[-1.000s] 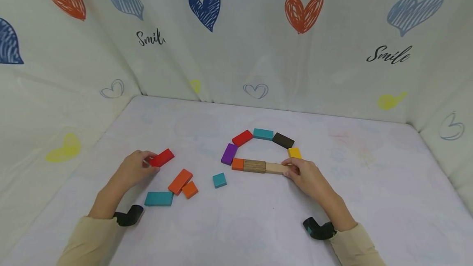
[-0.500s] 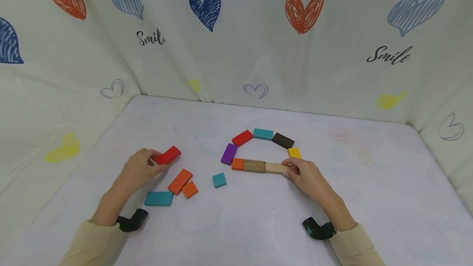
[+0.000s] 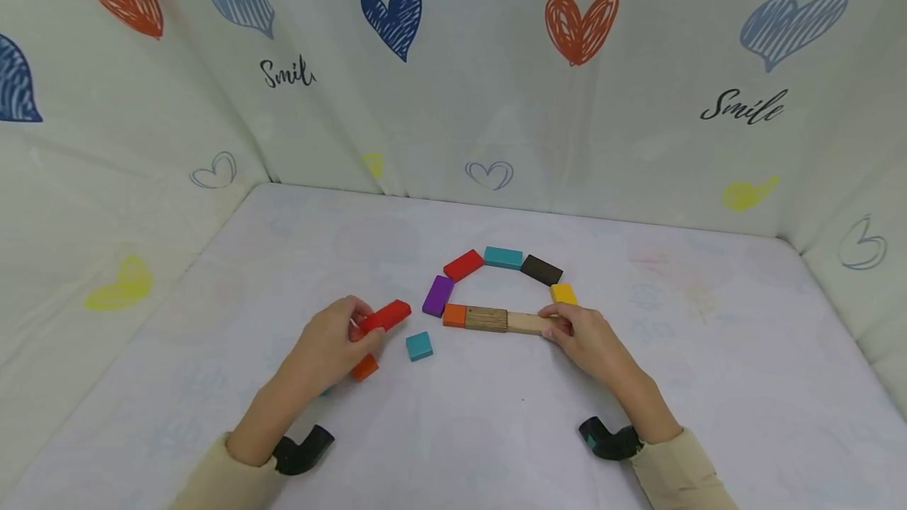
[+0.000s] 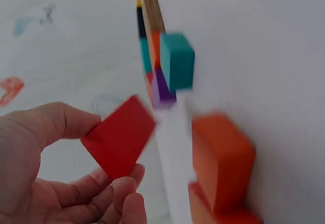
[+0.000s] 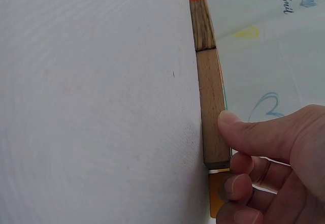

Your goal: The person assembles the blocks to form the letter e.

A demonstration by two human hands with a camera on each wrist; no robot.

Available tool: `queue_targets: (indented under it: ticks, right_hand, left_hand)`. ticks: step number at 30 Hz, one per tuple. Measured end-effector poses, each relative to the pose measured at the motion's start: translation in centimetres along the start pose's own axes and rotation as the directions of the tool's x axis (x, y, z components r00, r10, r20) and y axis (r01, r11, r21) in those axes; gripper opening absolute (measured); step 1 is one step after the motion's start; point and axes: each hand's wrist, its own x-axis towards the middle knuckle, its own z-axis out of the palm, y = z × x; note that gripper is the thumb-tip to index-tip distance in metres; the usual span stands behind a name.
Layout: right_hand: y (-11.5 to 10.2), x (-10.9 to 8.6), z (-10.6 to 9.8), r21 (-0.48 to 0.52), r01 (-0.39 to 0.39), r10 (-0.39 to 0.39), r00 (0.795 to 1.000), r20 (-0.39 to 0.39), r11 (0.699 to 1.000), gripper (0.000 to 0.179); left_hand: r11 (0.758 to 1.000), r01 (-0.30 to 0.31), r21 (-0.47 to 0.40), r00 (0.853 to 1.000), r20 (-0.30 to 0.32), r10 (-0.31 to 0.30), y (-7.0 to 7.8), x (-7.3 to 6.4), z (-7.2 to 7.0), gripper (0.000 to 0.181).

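Note:
My left hand (image 3: 322, 352) pinches a red block (image 3: 385, 316) between thumb and fingers, above the table and left of a ring of blocks. Under that hand lies a small orange block (image 3: 365, 368), partly covered. With my right hand (image 3: 594, 343) I hold the right end of a pale wooden block (image 5: 213, 102); the thumb lies on its edge and the fingers curl at its end, by a yellow block (image 3: 564, 293). The ring also has a striped brown wooden block (image 3: 486, 319), an orange block (image 3: 455, 315), and purple, red, teal and dark brown blocks.
A small teal block (image 3: 419, 346) lies below the ring's left side. Larger orange and teal blocks are mostly hidden under my left hand and forearm. A white curtain (image 3: 482, 101) printed with hearts stands behind the white table (image 3: 496, 439).
My left hand has carried the red block rightwards, from the table's left side to near the ring, now covering the loose orange and teal blocks. The right hand has stayed in place.

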Motion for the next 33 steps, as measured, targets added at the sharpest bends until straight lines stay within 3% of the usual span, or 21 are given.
queue_targets:
  ticks: [11, 23, 30, 33]
  right_hand:
    - [0.0, 0.1, 0.0, -0.007, 0.001, -0.001, 1.0, -0.005, 1.0, 0.022]
    - [-0.1, 0.0, 0.1, -0.005, -0.009, 0.009, 1.0, -0.008, 1.0, 0.023]
    - [-0.2, 0.0, 0.0, -0.001, -0.01, 0.01, 1.0, -0.003, 1.0, 0.023]
    - [-0.2, -0.1, -0.1, 0.003, -0.011, 0.011, 1.0, 0.001, 1.0, 0.023]
  left_hand:
    - [0.996, -0.073, 0.044, 0.996, -0.055, 0.075, 3.3, -1.3, 3.3, 0.024]
    - [0.97, -0.184, 0.161, 0.982, 0.067, 0.175, 4.5, -1.8, 5.7, 0.035]
    - [0.973, -0.215, 0.077, 0.97, 0.132, 0.204, 4.6, -1.8, 6.3, 0.025]
    - [0.963, -0.252, 0.095, 0.962, 0.128, 0.239, 4.5, -1.7, 6.3, 0.023]
